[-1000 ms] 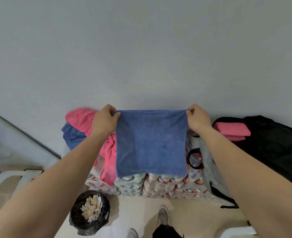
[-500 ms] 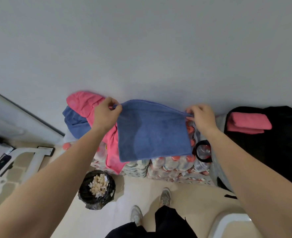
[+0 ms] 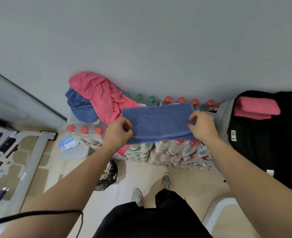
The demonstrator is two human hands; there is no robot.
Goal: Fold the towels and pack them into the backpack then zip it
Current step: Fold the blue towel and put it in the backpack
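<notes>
Illumination is even, soft and moderately bright. Faint shadows are cast on the floor beneath the bottle packs. Strong wide-angle bending is observed at the edges, where detail is softened.

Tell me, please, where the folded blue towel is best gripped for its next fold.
Pinch its two short ends, coming from left and right, as the left hand and right hand do: the blue towel lies as a long flat strip across the bottles.
</notes>
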